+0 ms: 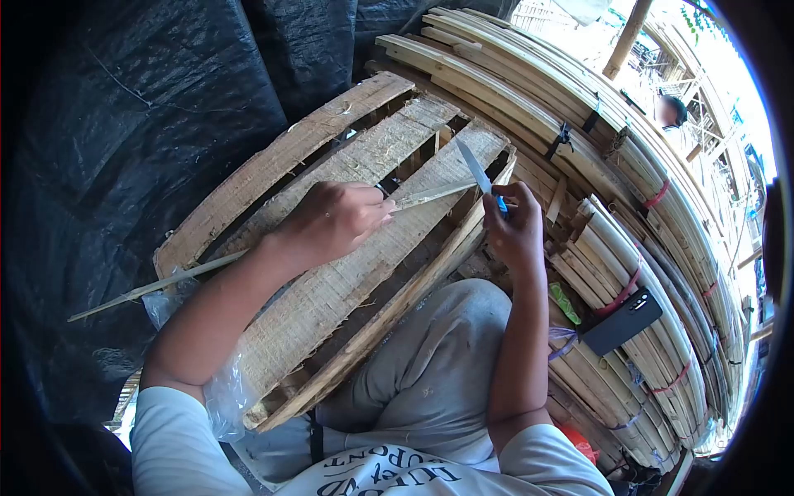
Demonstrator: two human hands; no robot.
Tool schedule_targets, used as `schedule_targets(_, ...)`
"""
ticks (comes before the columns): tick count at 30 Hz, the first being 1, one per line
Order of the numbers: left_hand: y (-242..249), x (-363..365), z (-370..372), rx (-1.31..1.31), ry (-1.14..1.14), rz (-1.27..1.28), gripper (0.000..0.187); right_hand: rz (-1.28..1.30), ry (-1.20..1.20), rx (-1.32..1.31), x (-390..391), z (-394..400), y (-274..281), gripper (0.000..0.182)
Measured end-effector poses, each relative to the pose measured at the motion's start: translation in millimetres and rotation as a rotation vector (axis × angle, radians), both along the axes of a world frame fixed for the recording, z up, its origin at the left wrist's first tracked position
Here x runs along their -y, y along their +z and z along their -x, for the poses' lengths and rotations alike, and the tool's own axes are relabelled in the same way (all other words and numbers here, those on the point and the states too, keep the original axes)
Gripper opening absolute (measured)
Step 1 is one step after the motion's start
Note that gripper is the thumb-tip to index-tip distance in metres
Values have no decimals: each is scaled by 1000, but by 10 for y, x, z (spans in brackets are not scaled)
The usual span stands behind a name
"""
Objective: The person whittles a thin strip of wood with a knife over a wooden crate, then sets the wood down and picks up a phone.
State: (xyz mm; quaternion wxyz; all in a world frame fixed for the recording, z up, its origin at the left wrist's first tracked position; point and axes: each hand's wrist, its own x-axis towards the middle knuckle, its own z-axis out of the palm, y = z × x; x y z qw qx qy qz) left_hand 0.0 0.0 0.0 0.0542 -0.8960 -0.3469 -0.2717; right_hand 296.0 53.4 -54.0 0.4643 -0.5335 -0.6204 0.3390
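Observation:
My left hand (343, 217) is closed around a thin strip of bamboo or wood (434, 193). The strip runs under my left forearm, and its long tail (157, 283) sticks out past the pallet's left side. A knife (473, 165) with a blue handle is gripped in my right hand (517, 221), blade pointing up and away from me. The blade's lower part lies right at the strip's far end in this view. Below both hands is a rough slatted wooden pallet (331, 293), its surface covered in fibres and shavings.
Bundles of wooden slats (529, 78) tied with bands are stacked along the right. A dark phone (622, 321) lies on one bundle, near a green wrapper (564, 303). Black plastic sheeting (165, 107) hangs at the left. Another person (672, 112) is in the far right background.

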Motion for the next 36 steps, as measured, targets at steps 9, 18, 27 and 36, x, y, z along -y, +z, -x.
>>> schedule_targets(9,-5,-12,-24,35,-28,-17,7,-156,-201,97,127,220,118,17)
schedule_targets(18,-18,-15,-19,58,-36,-17,7,-57,-217,119,163,263,242,15)
schedule_targets(27,-22,-12,-16,62,-31,12,6,-139,-273,126,95,251,193,12)
schedule_targets(36,-72,-53,-11,63,-24,-3,9,-79,-194,95,273,416,193,14)
